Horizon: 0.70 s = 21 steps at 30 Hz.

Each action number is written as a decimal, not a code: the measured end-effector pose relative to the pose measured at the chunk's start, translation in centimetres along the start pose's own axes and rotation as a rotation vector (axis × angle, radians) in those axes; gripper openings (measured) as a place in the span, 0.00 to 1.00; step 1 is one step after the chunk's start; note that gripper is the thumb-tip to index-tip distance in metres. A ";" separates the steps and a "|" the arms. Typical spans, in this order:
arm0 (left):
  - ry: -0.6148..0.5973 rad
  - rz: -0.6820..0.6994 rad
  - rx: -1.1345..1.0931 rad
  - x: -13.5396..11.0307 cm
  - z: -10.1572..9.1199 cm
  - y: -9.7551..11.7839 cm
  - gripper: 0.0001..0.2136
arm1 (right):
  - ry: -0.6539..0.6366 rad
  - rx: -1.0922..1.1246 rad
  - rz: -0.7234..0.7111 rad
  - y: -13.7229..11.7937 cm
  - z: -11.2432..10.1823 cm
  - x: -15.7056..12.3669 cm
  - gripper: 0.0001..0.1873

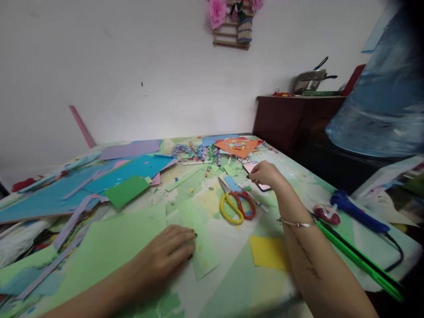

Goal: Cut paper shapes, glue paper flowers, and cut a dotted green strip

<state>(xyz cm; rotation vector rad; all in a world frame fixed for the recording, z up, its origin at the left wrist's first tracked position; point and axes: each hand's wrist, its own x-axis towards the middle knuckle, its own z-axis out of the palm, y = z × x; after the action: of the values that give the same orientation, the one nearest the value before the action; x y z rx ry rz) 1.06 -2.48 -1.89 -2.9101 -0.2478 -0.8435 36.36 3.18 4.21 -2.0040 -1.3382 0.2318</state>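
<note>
My left hand (165, 254) rests on the table, fingers loosely extended, over the edge of a large light green paper sheet (129, 234). Its fingertips lie beside a narrow light green strip (198, 240). Farther off, my right hand (266, 173) is closed across a phone (251, 166) lying screen up; the fingertips reach its left edge, and the hand hides the phone's middle. Between the hands lie scissors (236, 205) with one yellow and one red handle, blades partly apart. A yellow paper square (269, 252) lies near my right forearm.
Blue card (135, 170), a green piece (127, 191) and paper strips cover the left side. Curled paper strips (198, 151) and an orange sheet with scraps (236, 145) lie at the back. A blue glue gun (359, 212) with its cord sits right, below a water bottle (384, 101).
</note>
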 end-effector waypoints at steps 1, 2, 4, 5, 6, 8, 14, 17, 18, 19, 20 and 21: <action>-0.001 0.061 -0.006 -0.2 -0.2 1.0 0.09 | -0.027 -0.016 -0.019 -0.1 -0.3 0.0 0.01; -0.007 0.103 -0.002 -0.2 -0.4 1.8 0.09 | -0.032 -0.031 -0.044 -0.2 -0.6 -0.1 0.04; -0.010 0.146 0.009 -0.1 -0.8 2.8 0.10 | -0.022 -0.069 -0.099 -0.8 -1.5 -0.5 0.08; -0.010 0.149 0.016 -0.1 -1.1 3.1 0.11 | -0.033 -0.093 -0.125 -1.1 -2.0 -0.8 0.09; -0.008 0.146 0.024 0.0 -1.4 3.3 0.11 | -0.065 -0.120 -0.151 -1.4 -2.5 -1.2 0.09; -0.012 0.134 0.046 0.0 -2.2 3.4 0.14 | -0.172 -0.176 -0.197 -1.8 -3.2 -2.3 0.07; 0.009 0.202 0.063 -1.3 -2.6 2.8 0.14 | -0.323 -0.398 -0.121 1.1 -6.0 -5.5 0.06; -0.005 0.254 0.057 -2.9 -1.2 2.0 0.16 | -0.236 -0.506 0.034 4.7 -9.4 -6.5 0.09; -0.017 0.263 0.055 -3.5 -0.7 1.8 0.17 | -0.184 -0.531 0.078 5.9 -10.6 -6.9 0.09; -0.025 0.263 0.049 -4.1 -0.1 1.8 0.17 | -0.134 -0.547 0.112 7.0 -11.7 -7.3 0.09; -0.005 0.276 0.026 -4.6 0.4 1.8 0.17 | -0.077 -0.557 0.138 8.0 -12.5 -7.8 0.09; 0.029 0.276 -0.019 -5.2 0.9 2.0 0.17 | 0.003 -0.557 0.156 8.8 -13.0 -8.5 0.10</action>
<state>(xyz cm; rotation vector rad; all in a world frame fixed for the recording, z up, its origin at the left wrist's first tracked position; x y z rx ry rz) -2.44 -4.99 -5.51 -2.8541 0.1617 -0.8437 45.64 -11.94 6.21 -2.5700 -1.3462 -0.0879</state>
